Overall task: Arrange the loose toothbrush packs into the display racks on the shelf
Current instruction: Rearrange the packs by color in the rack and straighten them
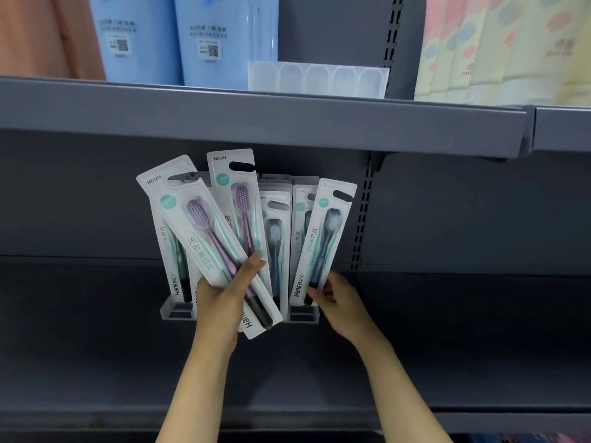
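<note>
My left hand (224, 298) grips a fan of toothbrush packs; the front pack (204, 238) has a purple brush and leans left, and a second purple-brush pack (238, 199) rises behind it. My right hand (335, 297) pinches the bottom of a dark blue-brush pack (326, 238), tilted right at the right end of the clear display rack (302, 314). Several more packs (276, 231) stand upright in the rack between my hands. The rack's left end (177, 311) shows beside my left wrist.
The grey shelf board (256, 119) hangs just above the packs. On it stand blue pouches (204, 36), a white sheet (319, 79) and pastel packages (499, 49). A slotted upright (363, 212) runs right of the rack. The lower shelf (96, 330) spreads dark on both sides.
</note>
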A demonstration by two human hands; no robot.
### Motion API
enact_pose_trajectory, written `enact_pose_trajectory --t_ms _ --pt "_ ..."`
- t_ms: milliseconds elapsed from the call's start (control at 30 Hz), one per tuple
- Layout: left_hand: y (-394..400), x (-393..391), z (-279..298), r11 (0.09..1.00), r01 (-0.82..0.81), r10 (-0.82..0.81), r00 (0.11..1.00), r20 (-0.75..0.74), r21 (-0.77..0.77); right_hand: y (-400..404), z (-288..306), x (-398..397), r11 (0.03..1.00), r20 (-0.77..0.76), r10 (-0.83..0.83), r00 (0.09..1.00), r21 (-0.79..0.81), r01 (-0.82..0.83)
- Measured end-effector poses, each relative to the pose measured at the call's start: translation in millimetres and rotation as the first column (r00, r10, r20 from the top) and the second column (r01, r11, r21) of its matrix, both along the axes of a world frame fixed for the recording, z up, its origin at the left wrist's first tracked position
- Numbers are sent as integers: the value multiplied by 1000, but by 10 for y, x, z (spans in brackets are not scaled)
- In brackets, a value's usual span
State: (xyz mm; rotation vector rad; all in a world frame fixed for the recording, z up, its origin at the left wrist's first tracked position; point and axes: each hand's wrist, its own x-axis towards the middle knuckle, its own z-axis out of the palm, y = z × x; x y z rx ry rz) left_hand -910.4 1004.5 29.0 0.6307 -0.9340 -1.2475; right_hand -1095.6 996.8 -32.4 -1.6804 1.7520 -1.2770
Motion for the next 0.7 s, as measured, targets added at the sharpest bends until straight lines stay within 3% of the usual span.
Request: enact_pose_trajectory --t_ms 700 --pt "-66 11 -41 1000 19 -19 1000 5 -13 -14 7 80 996 -128 -13 992 89 24"
